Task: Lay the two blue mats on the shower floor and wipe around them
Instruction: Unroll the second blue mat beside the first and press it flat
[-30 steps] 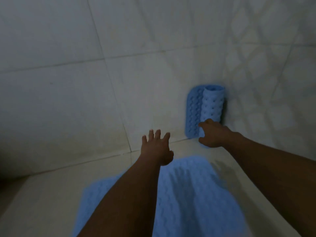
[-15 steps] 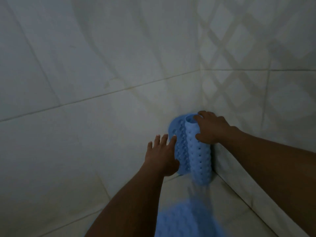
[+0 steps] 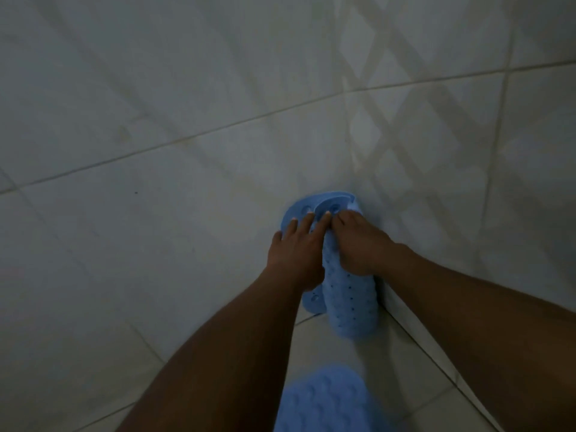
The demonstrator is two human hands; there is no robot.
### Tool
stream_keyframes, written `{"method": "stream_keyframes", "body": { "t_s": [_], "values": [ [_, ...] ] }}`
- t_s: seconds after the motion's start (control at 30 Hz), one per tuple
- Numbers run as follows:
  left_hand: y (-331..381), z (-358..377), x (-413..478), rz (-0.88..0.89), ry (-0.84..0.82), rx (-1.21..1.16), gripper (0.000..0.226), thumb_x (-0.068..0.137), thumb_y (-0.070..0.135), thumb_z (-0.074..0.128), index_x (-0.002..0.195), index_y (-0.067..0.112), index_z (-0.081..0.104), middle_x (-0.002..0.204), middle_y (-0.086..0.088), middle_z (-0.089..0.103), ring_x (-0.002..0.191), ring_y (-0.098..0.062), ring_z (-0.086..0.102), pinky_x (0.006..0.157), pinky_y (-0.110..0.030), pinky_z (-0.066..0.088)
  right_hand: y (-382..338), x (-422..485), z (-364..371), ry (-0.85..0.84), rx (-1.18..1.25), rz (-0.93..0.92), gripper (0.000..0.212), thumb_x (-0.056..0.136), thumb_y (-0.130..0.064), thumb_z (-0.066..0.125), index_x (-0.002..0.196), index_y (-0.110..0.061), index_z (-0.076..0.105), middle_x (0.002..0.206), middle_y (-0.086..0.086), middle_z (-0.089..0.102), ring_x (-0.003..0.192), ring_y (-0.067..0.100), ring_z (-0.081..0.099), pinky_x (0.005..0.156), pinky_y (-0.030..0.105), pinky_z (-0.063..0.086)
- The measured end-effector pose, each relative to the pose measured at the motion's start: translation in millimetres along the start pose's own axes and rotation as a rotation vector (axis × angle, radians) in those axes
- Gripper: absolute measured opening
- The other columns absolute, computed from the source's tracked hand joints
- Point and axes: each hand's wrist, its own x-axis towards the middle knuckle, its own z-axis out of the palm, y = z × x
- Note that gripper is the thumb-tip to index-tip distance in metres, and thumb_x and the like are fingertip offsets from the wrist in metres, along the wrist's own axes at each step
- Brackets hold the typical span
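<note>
Fingers [image 3: 302, 226] on rolled blue mat [image 3: 349, 294] (dimpled)

The left forearm [image 3: 218, 353] and the right forearm [image 3: 467, 322] are both bare along all of their visible length. The left hand [image 3: 294, 257], at the left of the rolled blue mat [image 3: 349, 300], is bare and shows 2 pale, short-cut fingernails [image 3: 327, 214]. The right hand [image 3: 361, 247], at that mat's upper right, is bare too, and its nails are too blurred to make out.
</note>
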Motion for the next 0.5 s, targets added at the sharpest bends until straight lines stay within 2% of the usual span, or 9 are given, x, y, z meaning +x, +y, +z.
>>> {"method": "stream_keyframes", "body": {
  "t_s": [0.1, 0.23, 0.37, 0.5],
  "values": [
    [1.8, -0.9, -8.0, 0.006, -0.022, 0.046, 0.077, 0.090, 0.025, 0.069, 0.155, 0.029, 0.029, 0.167, -0.003, 0.015, 0.153, -0.031, 0.013, 0.119, -0.055, 0.027, -15.4, -23.2, 15.2, 0.040, 0.010, 0.008, 0.052, 0.092, -0.029, 0.058, 0.139, -0.020, 0.037, 0.140, 0.000, 0.043, 0.138, 0.022, 0.033, 0.107, 0.049, 0.037],
    [2.7, 3.2, -40.9, 0.007, 0.001, 0.079, 0.045, 0.092, 0.027, 0.066, 0.136, 0.024, 0.055, 0.146, 0.000, 0.046, 0.141, -0.026, 0.034, 0.112, -0.051, 0.036, -27.1, -64.3, 32.4, 0.169, -0.058, -0.063, 0.036, 0.093, -0.028, 0.057, 0.126, -0.023, 0.044, 0.131, -0.004, 0.051, 0.130, 0.019, 0.039, 0.100, 0.041, 0.038],
    [1.6, 0.9, -83.2, 0.016, 0.041, 0.067, 0.041, 0.093, 0.043, 0.065, 0.128, 0.022, 0.062, 0.129, 0.001, 0.059, 0.132, -0.023, 0.045, 0.103, -0.045, 0.042, -32.0, -99.7, 25.9, 0.181, -0.011, -0.128, 0.031, 0.095, -0.028, 0.054, 0.125, -0.020, 0.050, 0.131, -0.003, 0.053, 0.129, 0.018, 0.041, 0.090, 0.037, 0.042],
    [-11.4, -37.1, -116.4, -0.023, 0.139, -0.020, 0.034, 0.094, 0.041, 0.059, 0.120, 0.020, 0.063, 0.116, -0.006, 0.065, 0.112, -0.027, 0.060, 0.084, -0.037, 0.047, -51.9, -111.3, -20.8, 0.224, 0.072, -0.173, 0.032, 0.094, -0.032, 0.059, 0.120, -0.016, 0.054, 0.123, 0.002, 0.055, 0.127, 0.019, 0.042, 0.086, 0.037, 0.048]
  ]
}}
